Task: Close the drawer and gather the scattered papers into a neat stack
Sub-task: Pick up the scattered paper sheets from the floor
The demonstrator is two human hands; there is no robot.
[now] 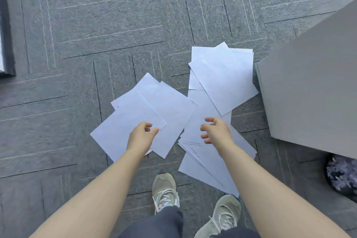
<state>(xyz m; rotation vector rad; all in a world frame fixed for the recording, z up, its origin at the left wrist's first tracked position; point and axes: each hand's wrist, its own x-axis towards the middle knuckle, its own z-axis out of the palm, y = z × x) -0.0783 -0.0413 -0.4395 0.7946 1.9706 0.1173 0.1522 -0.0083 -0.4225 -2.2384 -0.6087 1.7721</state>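
We see white papers [170, 110] scattered on grey carpet [96, 25], showing no readable writing. Our left hand [142, 136] pinches a sheet's corner; at three o'clock, our right hand [216, 130] hovers, fingers apart.

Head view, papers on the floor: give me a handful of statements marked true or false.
1. The papers lie scattered on grey carpet. True.
2. The left hand lifts a sheet clear of the floor. False: it is over the sheets; none is raised.
3. The right hand has its fingers spread open. True.
4. The papers form one squared stack. False: they fan out in overlapping clusters.
5. A grey cabinet stands right of the papers. True.
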